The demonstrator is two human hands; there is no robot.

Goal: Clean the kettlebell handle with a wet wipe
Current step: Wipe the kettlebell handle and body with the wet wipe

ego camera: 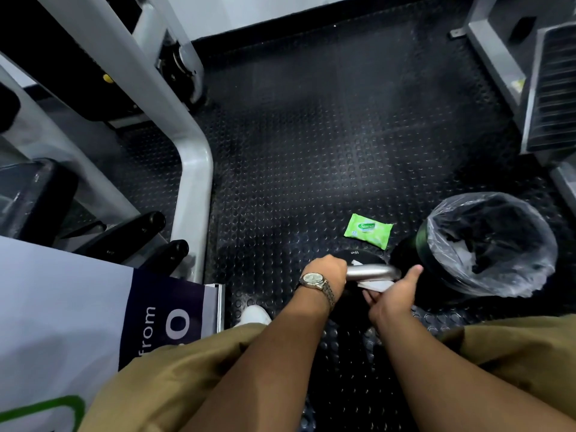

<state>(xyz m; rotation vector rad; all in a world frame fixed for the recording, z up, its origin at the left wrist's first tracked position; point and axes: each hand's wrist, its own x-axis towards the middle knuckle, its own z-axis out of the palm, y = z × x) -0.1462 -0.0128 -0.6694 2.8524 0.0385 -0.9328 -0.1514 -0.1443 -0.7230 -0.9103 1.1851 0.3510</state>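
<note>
A black kettlebell [358, 257] stands on the studded rubber floor just in front of me, its silver handle [372, 271] lying crosswise. My left hand [327, 272], with a wristwatch on the wrist, grips the left end of the handle. My right hand [394, 291] holds a white wet wipe [374, 285] against the underside of the handle's right part, thumb raised beside the bar. A green pack of wipes [367, 229] lies on the floor just beyond the kettlebell.
A bin lined with a clear plastic bag [486, 244] stands right of the kettlebell. A grey gym machine frame [193, 169] fills the left side, and another machine [548, 88] is at the upper right. A white-and-navy sign [162, 310] stands by my left knee.
</note>
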